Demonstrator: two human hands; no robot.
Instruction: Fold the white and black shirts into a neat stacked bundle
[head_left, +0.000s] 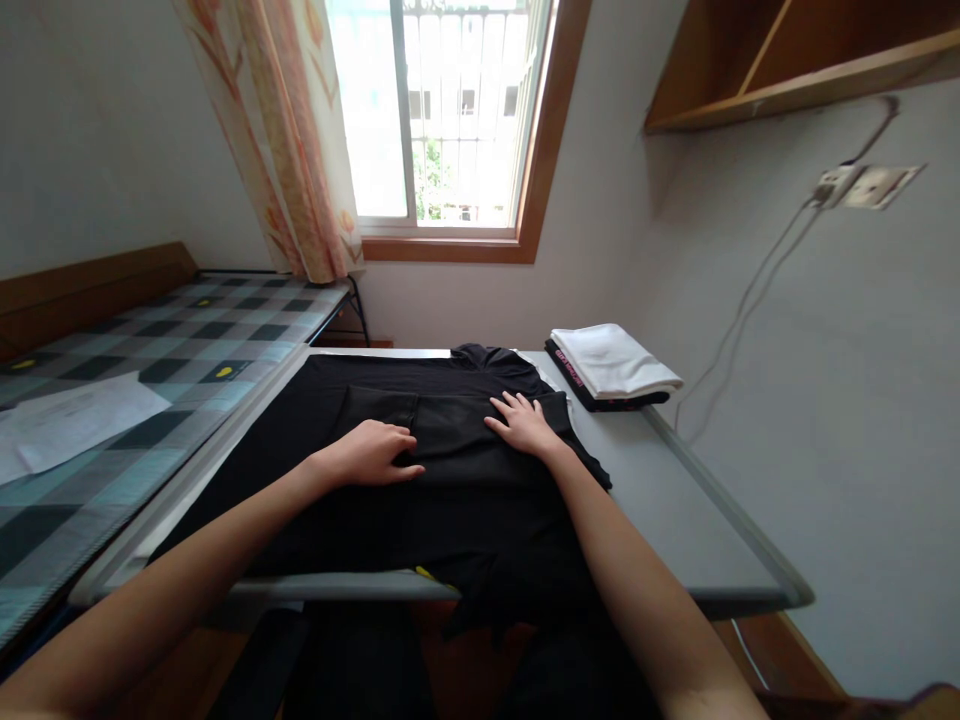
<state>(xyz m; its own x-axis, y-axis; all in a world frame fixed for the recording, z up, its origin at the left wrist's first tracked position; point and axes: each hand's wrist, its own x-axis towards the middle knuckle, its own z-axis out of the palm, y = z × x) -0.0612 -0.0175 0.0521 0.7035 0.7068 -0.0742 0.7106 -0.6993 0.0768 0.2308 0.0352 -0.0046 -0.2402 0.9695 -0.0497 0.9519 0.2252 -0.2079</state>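
Observation:
A black T-shirt (285,410) is spread across the table, its lower sleeve hanging over the front edge. On top of it lies a flat black rectangular piece (457,440), slightly shinier, with a seam or edge near its left part; whether it is cloth or a thin board I cannot tell. My left hand (373,452) rests at the left part of this piece, fingers extended and thumb apart. Fingers spread, my right hand (521,422) lies flat on its right part. Neither hand grips anything. Some yellow (424,573) shows under the shirt at the table's front edge.
Folded white cloth (615,362) sits on folded black cloth (600,402) at the table's (675,490) back right. At left is a bed with a checked cover (217,320) and paper sheets (82,420). A cable (742,300) hangs from the wall socket. A curtain and window are behind.

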